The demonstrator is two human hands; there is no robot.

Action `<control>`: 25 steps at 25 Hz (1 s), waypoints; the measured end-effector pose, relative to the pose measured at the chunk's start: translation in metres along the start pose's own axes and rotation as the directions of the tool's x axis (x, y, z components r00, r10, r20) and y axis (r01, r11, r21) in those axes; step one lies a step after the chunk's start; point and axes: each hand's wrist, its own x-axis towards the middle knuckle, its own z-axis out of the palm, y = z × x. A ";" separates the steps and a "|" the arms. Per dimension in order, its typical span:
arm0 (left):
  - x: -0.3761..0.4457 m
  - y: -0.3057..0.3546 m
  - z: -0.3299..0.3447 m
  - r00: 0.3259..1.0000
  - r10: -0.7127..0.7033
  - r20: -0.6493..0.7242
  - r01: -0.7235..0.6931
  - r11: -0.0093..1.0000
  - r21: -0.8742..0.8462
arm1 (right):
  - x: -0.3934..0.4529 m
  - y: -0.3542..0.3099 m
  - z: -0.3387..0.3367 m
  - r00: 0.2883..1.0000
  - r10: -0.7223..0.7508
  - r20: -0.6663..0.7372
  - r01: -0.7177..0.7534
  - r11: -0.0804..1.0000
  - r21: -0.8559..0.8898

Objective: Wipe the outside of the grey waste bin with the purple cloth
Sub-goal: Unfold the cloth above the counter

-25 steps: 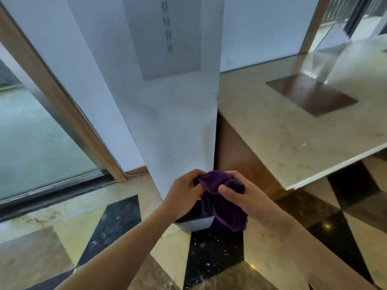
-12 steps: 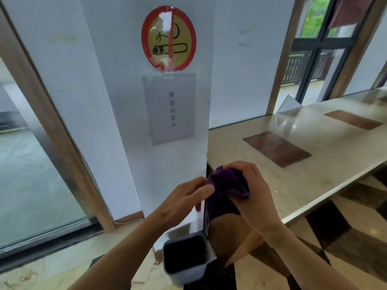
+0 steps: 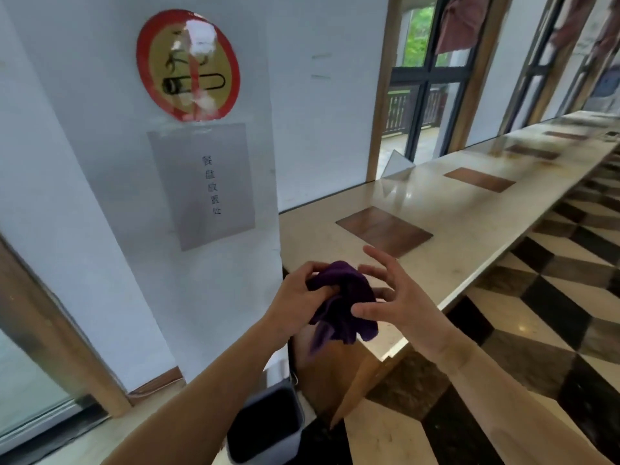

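Note:
The purple cloth is bunched up in mid air in front of the white pillar. My left hand grips its left side with closed fingers. My right hand is on its right side, thumb pressed on the cloth and the other fingers spread apart. The grey waste bin stands on the floor far below both hands, at the foot of the pillar; its dark inside faces up and my left forearm hides part of it.
A white pillar carries a no-smoking sign and a grey notice. A long marble counter runs from the pillar to the far right, with a wooden base beside the bin. The floor is chequered tile. A glass door is at left.
My head has tilted up, so the bin has dropped to the frame's bottom. My right hand has opened its fingers, while my left hand has closed on the cloth.

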 end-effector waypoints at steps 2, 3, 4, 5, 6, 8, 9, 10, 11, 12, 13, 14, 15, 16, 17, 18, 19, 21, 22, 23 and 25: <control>0.019 0.000 0.020 0.998 0.002 0.060 0.004 0.996 -0.088 | 0.007 0.012 -0.031 0.997 0.077 -0.014 -0.077 0.997 0.026; 0.028 0.001 0.029 0.996 0.007 0.090 0.004 0.992 -0.125 | 0.011 0.018 -0.044 0.995 0.102 -0.007 -0.102 0.994 0.026; 0.040 0.003 0.041 0.993 0.014 0.115 0.003 0.989 -0.146 | 0.017 0.025 -0.060 0.994 0.110 0.009 -0.110 0.993 0.033; 0.052 0.005 0.053 0.991 0.019 0.134 0.001 0.989 -0.148 | 0.023 0.031 -0.074 0.995 0.100 0.023 -0.101 0.994 0.051; 0.066 0.008 0.067 0.989 0.024 0.143 -0.006 0.992 -0.127 | 0.030 0.037 -0.089 0.997 0.071 0.019 -0.072 0.996 0.057; 0.094 0.014 0.096 0.989 0.043 0.140 -0.040 0.999 -0.025 | 0.045 0.047 -0.119 0.996 -0.024 -0.080 0.020 0.999 -0.045; 0.109 0.016 0.111 0.990 0.045 0.135 -0.048 0.999 0.024 | 0.053 0.051 -0.136 0.988 -0.063 -0.142 0.045 0.992 -0.121; 0.120 0.019 0.123 0.990 0.039 0.134 -0.047 0.998 0.052 | 0.059 0.054 -0.150 0.977 -0.086 -0.193 0.053 0.983 -0.174; 0.131 0.021 0.135 0.990 0.037 0.138 -0.045 0.997 0.057 | 0.066 0.056 -0.165 0.969 -0.103 -0.224 0.058 0.978 -0.199; 0.141 0.022 0.147 0.989 0.031 0.142 -0.038 0.998 0.050 | 0.074 0.059 -0.182 0.964 -0.120 -0.237 0.068 0.974 -0.215; 0.151 0.023 0.155 0.989 0.019 0.144 -0.024 0.999 0.033 | 0.081 0.062 -0.196 0.961 -0.130 -0.243 0.076 0.973 -0.220; 0.161 0.022 0.163 0.989 -0.002 0.146 0.001 1.000 0.007 | 0.090 0.064 -0.209 0.959 -0.132 -0.251 0.076 0.973 -0.220; 0.169 0.021 0.168 0.988 -0.024 0.152 0.027 1.000 -0.016 | 0.098 0.067 -0.220 0.955 -0.137 -0.263 0.079 0.972 -0.220; 0.177 0.020 0.172 0.987 -0.038 0.158 0.043 0.999 -0.030 | 0.106 0.071 -0.227 0.950 -0.148 -0.274 0.087 0.971 -0.225; 0.185 0.017 0.173 0.985 -0.052 0.164 0.058 0.998 -0.029 | 0.113 0.076 -0.233 0.945 -0.159 -0.287 0.091 0.967 -0.239; 0.191 0.014 0.172 0.983 -0.066 0.170 0.070 0.997 -0.020 | 0.118 0.080 -0.235 0.936 -0.169 -0.308 0.089 0.963 -0.256; 0.197 0.009 0.169 0.982 -0.081 0.170 0.084 0.996 -0.013 | 0.123 0.086 -0.237 0.926 -0.174 -0.336 0.083 0.960 -0.268; 0.208 -0.004 0.163 0.982 -0.103 0.156 0.107 0.994 -0.016 | 0.134 0.099 -0.238 0.897 -0.178 -0.404 0.069 0.960 -0.270; 0.212 -0.014 0.161 0.984 -0.118 0.137 0.123 0.992 -0.030 | 0.141 0.108 -0.236 0.889 -0.164 -0.427 0.054 0.965 -0.258; 0.214 -0.024 0.159 0.984 -0.137 0.113 0.144 0.988 -0.054 | 0.144 0.115 -0.232 0.885 -0.143 -0.442 0.034 0.969 -0.245; 0.216 -0.046 0.156 0.979 -0.190 0.072 0.198 0.972 -0.128 | 0.151 0.131 -0.222 0.879 -0.097 -0.467 -0.005 0.977 -0.212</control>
